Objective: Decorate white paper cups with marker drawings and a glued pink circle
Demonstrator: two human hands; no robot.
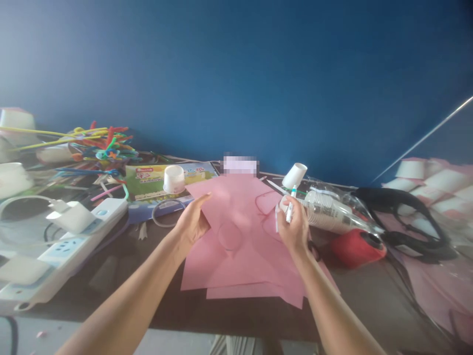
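Observation:
Sheets of pink paper lie overlapping on the dark table in front of me, with rounded outlines drawn on them. My left hand grips the left edge of a top sheet, thumb above and fingers partly hidden beneath. A white marker with a teal tip stands upright in the closed fingers of my right hand, over the right edge of the paper. Just beyond that hand a white paper cup is tilted. Another white cup rests upside down on a colourful printed pad, left of the paper.
On the left are a white power strip with a plugged-in charger and a heap of coloured pipe cleaners. At right lie a sleeve of stacked cups, a red object, a black strap and piled cups. A blue wall rises behind.

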